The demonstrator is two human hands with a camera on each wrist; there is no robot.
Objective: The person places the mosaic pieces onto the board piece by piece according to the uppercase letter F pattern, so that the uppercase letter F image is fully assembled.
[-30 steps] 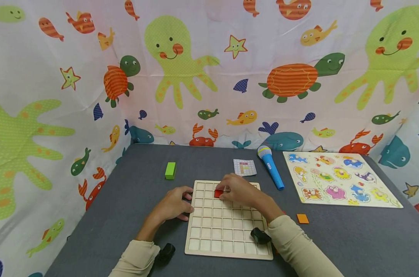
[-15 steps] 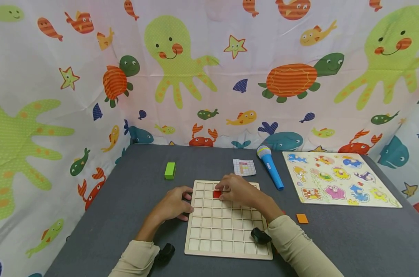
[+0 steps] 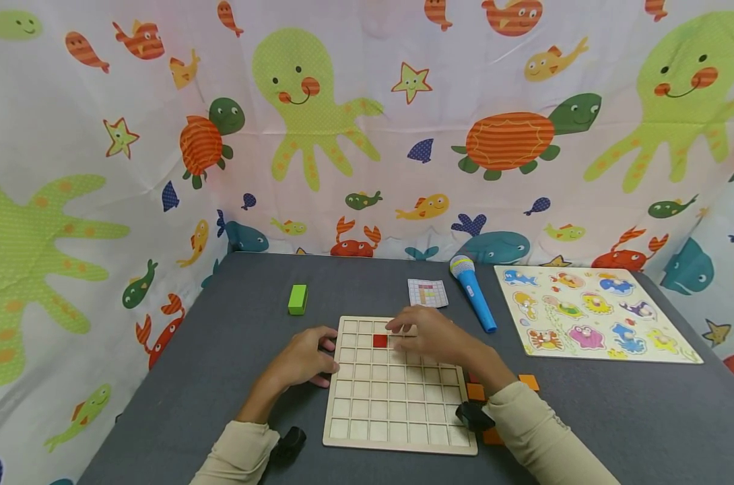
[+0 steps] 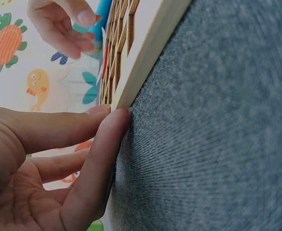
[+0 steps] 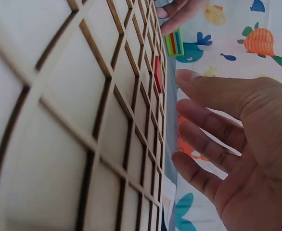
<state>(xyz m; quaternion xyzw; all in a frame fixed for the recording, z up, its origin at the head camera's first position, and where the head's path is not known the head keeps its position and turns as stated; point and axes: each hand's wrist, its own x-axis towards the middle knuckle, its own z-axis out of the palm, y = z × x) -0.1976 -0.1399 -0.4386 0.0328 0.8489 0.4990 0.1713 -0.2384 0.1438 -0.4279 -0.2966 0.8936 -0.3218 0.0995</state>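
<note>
A wooden grid board lies flat on the grey table. One red tile sits in a cell near its far edge; the right wrist view shows the red tile from a low angle. At the board's left side, the left hand grips the edge. In the left wrist view, thumb and finger of the left hand pinch the board's rim. Over the far right part of the board hovers the right hand, just right of the tile. Fingers of the right hand are spread apart, holding nothing.
Orange tiles lie by the board's right side, partly under the right forearm. Beyond the board are a green block, a patterned card and a blue microphone. A picture puzzle board lies far right.
The right hand has let go of the red tile, which now lies fully visible in its cell, and has moved slightly right. More orange tiles show beside the board. The left hand stays put.
</note>
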